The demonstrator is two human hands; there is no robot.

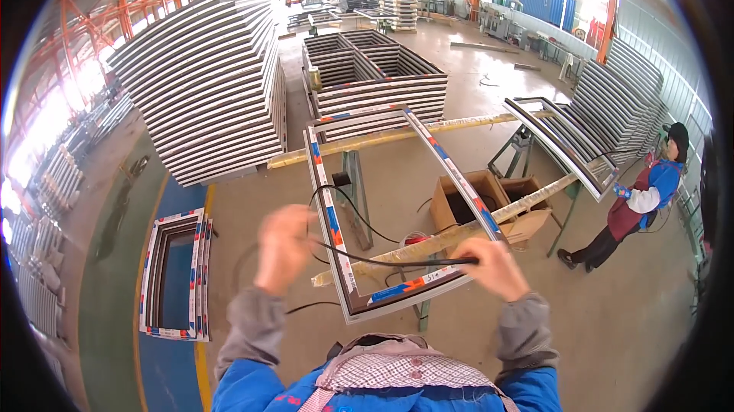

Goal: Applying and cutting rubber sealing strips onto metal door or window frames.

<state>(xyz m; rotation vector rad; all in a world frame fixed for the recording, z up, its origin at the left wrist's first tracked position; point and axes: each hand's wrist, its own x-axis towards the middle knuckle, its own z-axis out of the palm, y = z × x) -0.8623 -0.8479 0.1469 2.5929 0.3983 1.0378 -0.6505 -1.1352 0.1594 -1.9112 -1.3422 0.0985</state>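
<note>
Right hand (495, 268) pinching black cord (382, 263), frame (332, 219) partly hidden beneath, left hand (284, 250) blurred, its grip impossible to tell

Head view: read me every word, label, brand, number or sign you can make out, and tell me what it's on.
I won't copy out wording, but writing shows here:
Frame, near bar: dark handwritten marks.
Same frame: printed blue, red and white strips, print too small to read.
Wearer's blue jacket: red lettering, small and unclear.
Frames at lower left: coloured strips, too small to read.
</note>
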